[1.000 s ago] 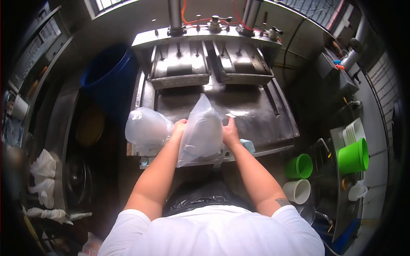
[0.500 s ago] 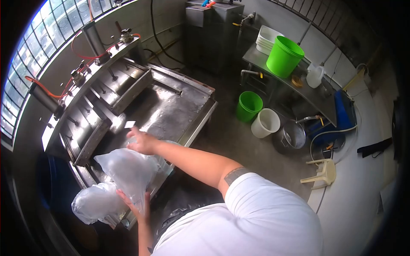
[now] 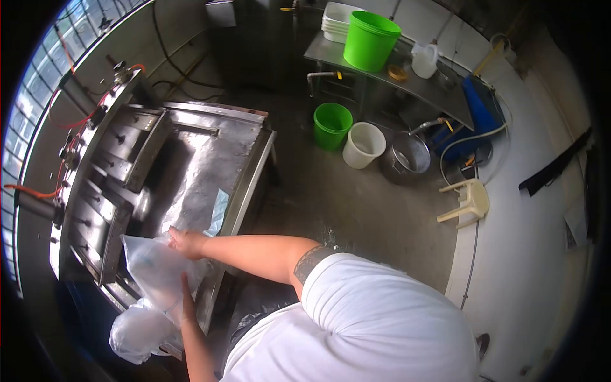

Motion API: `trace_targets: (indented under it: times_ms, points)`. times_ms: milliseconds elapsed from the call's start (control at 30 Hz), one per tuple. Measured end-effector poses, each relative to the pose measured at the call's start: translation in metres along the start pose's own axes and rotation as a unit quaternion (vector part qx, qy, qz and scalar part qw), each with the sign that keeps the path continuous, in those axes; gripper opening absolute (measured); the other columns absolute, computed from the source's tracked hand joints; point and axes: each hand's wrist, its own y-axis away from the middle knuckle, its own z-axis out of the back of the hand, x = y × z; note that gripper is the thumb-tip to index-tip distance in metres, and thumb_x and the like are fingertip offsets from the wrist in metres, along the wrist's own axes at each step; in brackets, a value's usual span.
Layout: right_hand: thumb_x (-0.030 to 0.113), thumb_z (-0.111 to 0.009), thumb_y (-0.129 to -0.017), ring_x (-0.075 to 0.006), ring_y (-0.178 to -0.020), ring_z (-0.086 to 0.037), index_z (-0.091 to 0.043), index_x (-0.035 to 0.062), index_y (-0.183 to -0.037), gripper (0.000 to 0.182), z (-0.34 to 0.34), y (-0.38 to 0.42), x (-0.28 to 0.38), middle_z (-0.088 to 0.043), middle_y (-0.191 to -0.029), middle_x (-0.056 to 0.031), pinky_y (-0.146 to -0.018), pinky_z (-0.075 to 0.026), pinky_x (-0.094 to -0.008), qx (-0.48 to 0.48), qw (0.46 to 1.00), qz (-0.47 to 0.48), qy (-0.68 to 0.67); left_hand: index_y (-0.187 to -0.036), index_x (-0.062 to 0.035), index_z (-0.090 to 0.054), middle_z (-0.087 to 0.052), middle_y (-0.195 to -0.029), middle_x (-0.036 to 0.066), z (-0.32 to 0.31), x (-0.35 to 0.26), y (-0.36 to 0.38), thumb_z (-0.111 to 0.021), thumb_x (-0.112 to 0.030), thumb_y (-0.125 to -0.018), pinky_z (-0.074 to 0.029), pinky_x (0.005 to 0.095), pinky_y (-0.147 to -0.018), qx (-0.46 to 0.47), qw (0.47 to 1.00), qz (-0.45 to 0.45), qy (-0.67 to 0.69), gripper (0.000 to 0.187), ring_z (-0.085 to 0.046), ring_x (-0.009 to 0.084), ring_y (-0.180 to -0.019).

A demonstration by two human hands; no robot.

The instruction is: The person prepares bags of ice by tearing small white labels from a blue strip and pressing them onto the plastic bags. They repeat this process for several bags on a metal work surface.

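Observation:
A clear plastic bag (image 3: 153, 267) full of something pale stands on the steel machine table (image 3: 210, 153) at the lower left of the head view. My right hand (image 3: 184, 242) grips its upper right edge. My left hand (image 3: 188, 304) presses against its lower side, fingers flat on the plastic. A second filled clear bag (image 3: 137, 331) lies just below, at the table's near corner. Some flat empty bags (image 3: 216, 213) lie on the table beyond my right hand.
The machine's two sealing jaws (image 3: 127, 165) and red hoses (image 3: 73, 124) run along the left. On the floor stand a green bucket (image 3: 332, 125), a white bucket (image 3: 363, 145), a metal pot (image 3: 405, 159) and a plastic stool (image 3: 468, 200). A large green bucket (image 3: 370, 39) sits on a steel counter.
My head has turned further right, so the machine slid to the left. My right hand moved from the table surface onto the bag's top edge. My left hand stays on the bag.

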Motion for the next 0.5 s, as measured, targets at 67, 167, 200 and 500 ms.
trace_targets:
  times_ms: [67,167,200,500]
  points:
    - [0.032,-0.058,-0.109,-0.0437,-0.122,-0.069,-0.048,-0.0043,-0.145,0.052,0.006,0.006,0.006,-0.075,-0.128,-0.0237,-0.102,-0.055,-0.0494,-0.024,1.0,0.012,0.002,-0.162,0.0071,-0.041,-0.049,-0.163,0.017,-0.004,0.002,-0.001,-0.073,-0.043,-0.106,-0.038,0.0432,-0.124,0.013,0.996,0.038,0.082,0.082,-0.05,0.0307,-0.145]
    - [0.028,-0.062,-0.107,-0.0422,-0.113,-0.073,-0.05,-0.0067,-0.135,0.046,0.023,0.02,0.006,-0.077,-0.118,-0.023,-0.095,-0.057,-0.0491,-0.064,0.998,0.026,0.012,-0.162,0.0066,-0.039,-0.051,-0.159,0.022,-0.013,0.001,0.006,-0.079,-0.034,-0.102,-0.04,0.041,-0.123,-0.041,0.991,0.05,0.116,0.082,-0.051,0.029,-0.144]
    - [0.026,-0.063,-0.106,-0.0405,-0.11,-0.074,-0.051,-0.0065,-0.133,0.043,0.034,0.035,0.008,-0.077,-0.114,-0.0227,-0.093,-0.057,-0.0477,-0.075,0.996,0.028,-0.039,-0.162,0.0066,-0.039,-0.051,-0.159,0.022,-0.012,0.012,0.01,-0.079,-0.034,-0.102,-0.04,0.041,-0.123,-0.031,0.991,0.045,0.118,0.082,-0.051,0.029,-0.144]
    - [0.014,-0.07,-0.105,-0.0152,-0.086,-0.073,-0.034,0.002,-0.16,0.067,0.116,0.228,-0.023,-0.077,-0.099,-0.0109,-0.076,-0.058,-0.0331,-0.141,0.97,-0.072,-0.185,-0.156,-0.0008,-0.042,-0.062,-0.135,0.021,-0.047,-0.018,0.103,-0.066,-0.045,-0.107,-0.057,0.0337,-0.078,-0.084,0.962,0.204,0.159,0.07,-0.068,0.0275,-0.103]
